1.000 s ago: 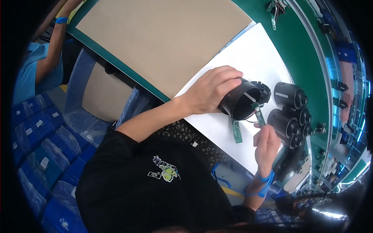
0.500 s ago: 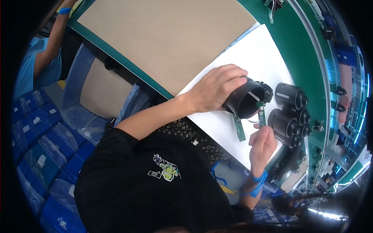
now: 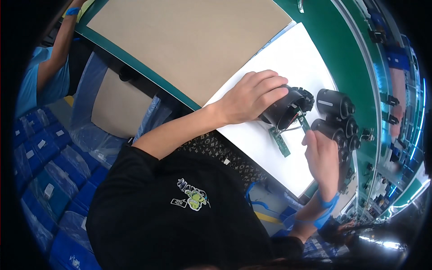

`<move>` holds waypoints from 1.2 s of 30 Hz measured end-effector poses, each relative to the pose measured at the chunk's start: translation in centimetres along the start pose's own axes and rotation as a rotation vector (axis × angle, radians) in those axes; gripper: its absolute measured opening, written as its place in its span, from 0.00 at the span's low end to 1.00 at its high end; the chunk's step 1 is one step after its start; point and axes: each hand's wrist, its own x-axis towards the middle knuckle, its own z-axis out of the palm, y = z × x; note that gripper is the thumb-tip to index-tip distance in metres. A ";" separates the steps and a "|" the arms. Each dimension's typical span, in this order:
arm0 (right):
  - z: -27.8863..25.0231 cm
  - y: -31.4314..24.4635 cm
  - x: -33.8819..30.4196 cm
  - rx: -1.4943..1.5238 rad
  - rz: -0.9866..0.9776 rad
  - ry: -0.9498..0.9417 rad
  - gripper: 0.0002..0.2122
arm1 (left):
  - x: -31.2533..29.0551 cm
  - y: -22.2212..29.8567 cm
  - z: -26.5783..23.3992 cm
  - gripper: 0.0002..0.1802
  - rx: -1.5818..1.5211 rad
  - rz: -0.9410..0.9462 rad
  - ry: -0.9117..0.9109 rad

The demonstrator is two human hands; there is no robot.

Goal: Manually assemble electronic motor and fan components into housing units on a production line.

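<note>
Housing (image 3: 275,114), a black cyl., is just R of centre frame, tilted, mouth toward lower right. L hand (image 3: 253,96) wraps it, fingers curled over the top. R hand (image 3: 325,155) seems to pinch a green board (image 3: 304,123) by its lower end, upper end at the mouth. 2nd board (image 3: 281,144) lies on the white sheet (image 3: 299,54). Progress: wires (image 3: 291,128) look attached; boards mostly outside, mouth uncovered. Other housings (image 3: 332,103) grouped at right.

The left hand (image 3: 254,98) grips the black cylinder (image 3: 275,113) from its left side, bare forearm (image 3: 184,132) outstretched; the right hand (image 3: 323,155), fingers (image 3: 311,139) curled into a pinch, is near the cylinder's lower right.
</note>
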 end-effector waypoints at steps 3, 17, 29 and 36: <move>-1.3 -0.5 0.6 -0.085 0.009 -0.190 0.17 | -0.2 -0.1 -0.2 0.30 0.028 0.023 -0.016; -0.8 2.3 4.2 0.261 0.013 -0.518 0.13 | -0.1 0.1 -0.3 0.28 -0.004 0.065 -0.062; 1.5 2.4 3.2 0.034 -0.428 0.091 0.04 | 0.6 0.2 -1.0 0.47 -0.216 0.010 -0.095; 0.3 7.0 0.8 0.268 -0.305 -0.101 0.19 | 0.9 0.4 -1.1 0.51 -0.258 0.029 -0.087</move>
